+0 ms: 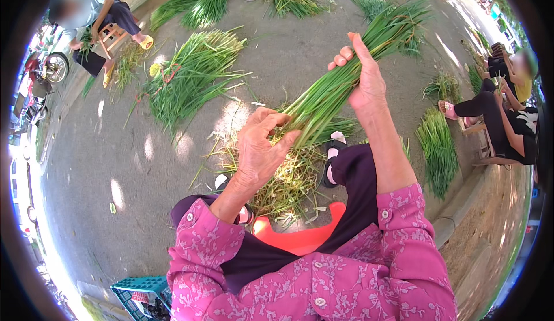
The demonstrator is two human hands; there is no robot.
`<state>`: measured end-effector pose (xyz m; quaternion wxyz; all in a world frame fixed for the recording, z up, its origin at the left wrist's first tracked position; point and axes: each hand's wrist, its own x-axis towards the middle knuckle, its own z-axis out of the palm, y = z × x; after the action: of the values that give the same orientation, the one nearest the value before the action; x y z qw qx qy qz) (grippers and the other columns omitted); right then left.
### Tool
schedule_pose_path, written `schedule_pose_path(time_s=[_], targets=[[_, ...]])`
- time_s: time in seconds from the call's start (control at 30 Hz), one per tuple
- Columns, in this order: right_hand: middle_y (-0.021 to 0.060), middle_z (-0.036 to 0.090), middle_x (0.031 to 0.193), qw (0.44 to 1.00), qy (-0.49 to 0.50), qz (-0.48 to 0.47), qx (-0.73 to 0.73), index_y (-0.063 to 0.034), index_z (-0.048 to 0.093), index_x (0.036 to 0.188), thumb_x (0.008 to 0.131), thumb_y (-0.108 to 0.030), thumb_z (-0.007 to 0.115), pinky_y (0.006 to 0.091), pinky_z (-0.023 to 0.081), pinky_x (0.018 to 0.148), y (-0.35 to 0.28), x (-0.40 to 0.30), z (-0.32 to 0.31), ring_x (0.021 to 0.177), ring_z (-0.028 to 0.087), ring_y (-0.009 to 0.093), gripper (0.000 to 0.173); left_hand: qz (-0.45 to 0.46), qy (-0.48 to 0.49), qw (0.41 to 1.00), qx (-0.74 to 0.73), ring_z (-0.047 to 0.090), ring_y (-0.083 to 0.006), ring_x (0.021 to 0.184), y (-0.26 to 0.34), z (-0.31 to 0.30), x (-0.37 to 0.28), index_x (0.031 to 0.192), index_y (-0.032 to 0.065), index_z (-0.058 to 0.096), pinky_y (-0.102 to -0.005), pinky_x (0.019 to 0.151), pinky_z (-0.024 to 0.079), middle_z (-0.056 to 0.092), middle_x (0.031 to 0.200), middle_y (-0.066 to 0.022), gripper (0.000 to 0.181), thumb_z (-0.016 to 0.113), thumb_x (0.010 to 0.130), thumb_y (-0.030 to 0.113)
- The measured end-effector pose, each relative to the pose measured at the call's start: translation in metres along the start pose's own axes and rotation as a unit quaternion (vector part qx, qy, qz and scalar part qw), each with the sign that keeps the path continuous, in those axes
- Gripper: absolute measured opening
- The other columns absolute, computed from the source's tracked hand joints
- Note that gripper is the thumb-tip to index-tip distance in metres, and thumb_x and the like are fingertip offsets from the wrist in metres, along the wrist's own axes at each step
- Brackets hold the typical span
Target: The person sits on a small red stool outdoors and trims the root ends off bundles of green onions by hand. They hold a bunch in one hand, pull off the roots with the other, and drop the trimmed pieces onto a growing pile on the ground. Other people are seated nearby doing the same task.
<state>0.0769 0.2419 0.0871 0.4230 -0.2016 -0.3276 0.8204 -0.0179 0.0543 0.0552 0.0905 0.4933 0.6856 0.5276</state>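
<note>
A thick bunch of long green chive-like stalks (331,91) runs slantwise in front of me, pale ends low and left, leafy tips up and right. My right hand (368,74) grips its middle, thumb and fingers around it. At the pale ends is my left hand (266,141), its thumb and fingers at the stalk ends; whether it pinches any stalks I cannot tell. Below lies a loose heap of yellowish trimmings (290,182) between my feet, with more green stalks (335,130) partly hidden behind the bunch.
A large pile of green stalks (190,74) with red ties lies left on the pavement; another bundle (438,152) lies right. An orange-red plastic stool (298,236) is between my legs. A teal crate (140,284) stands lower left. Seated people are at upper left (95,14) and right (506,100).
</note>
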Motion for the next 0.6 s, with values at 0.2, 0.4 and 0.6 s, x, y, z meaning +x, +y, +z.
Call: schedule_pose_path(time_s=[0.2,0.4,0.6], targets=[[-0.0013,0.044,0.065,1.000,0.021,0.010,0.016,-0.0100,0.046,0.105,0.085,-0.026,0.059,0.0323,0.044,0.060,-0.002,0.001,-0.003,0.059,0.047,0.012,0.028,0.002,-0.048,0.999,-0.025,0.054,-0.0138,0.059,0.002,-0.004,0.002,0.080,0.0004,0.063,-0.0257,0.056,0.044,0.059,0.072,-0.0082,0.011,0.065,0.069,0.003],[-0.0002,0.046,0.066,1.000,-0.008,0.009,0.026,-0.0078,0.044,0.105,0.084,-0.026,0.060,0.0316,0.045,0.057,-0.002,-0.001,-0.005,0.059,0.049,0.012,0.032,-0.061,0.016,0.995,-0.077,0.056,-0.0136,0.070,-0.004,-0.006,0.001,0.087,0.0026,0.063,-0.0244,0.066,0.044,0.060,0.075,-0.0048,0.017,0.063,0.071,0.000],[-0.0018,0.042,0.061,0.999,-0.024,0.029,0.011,-0.0096,0.047,0.102,0.087,-0.027,0.056,0.0313,0.045,0.059,0.003,-0.006,0.003,0.056,0.046,0.011,0.025,0.066,-0.007,0.997,0.050,0.054,-0.0224,0.078,-0.001,-0.005,0.004,0.087,0.0053,0.063,-0.0307,0.065,0.044,0.056,0.084,-0.0088,0.023,0.067,0.066,0.001]])
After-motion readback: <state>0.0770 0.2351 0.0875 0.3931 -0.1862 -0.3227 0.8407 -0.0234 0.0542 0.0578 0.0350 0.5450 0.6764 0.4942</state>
